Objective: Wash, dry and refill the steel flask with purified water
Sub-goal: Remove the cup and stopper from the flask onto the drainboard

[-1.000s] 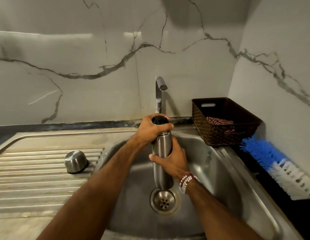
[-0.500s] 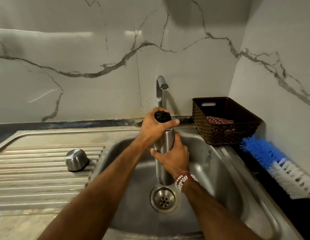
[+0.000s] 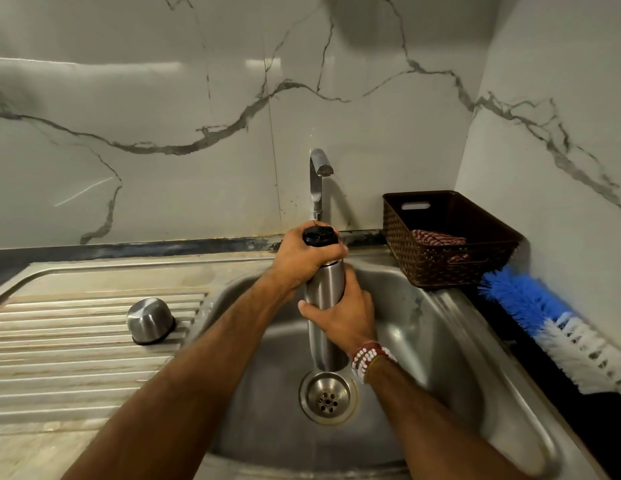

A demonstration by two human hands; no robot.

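Gripping flask (image 3: 324, 289): left hand (image 3: 304, 258), right hand (image 3: 343, 320).

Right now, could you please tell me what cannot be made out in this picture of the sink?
All in the head view:
- Joint between stopper and flask: mostly covered by the left hand; tight or loose cannot be told.
- Flask's inside: closed off by the stopper.
- Cloth: mostly behind the basket wall.
- Brush: its end is cut off by the right edge.

Steel flask (image 3: 324, 289) — upright, black-capped — over sink (image 3: 440, 341)
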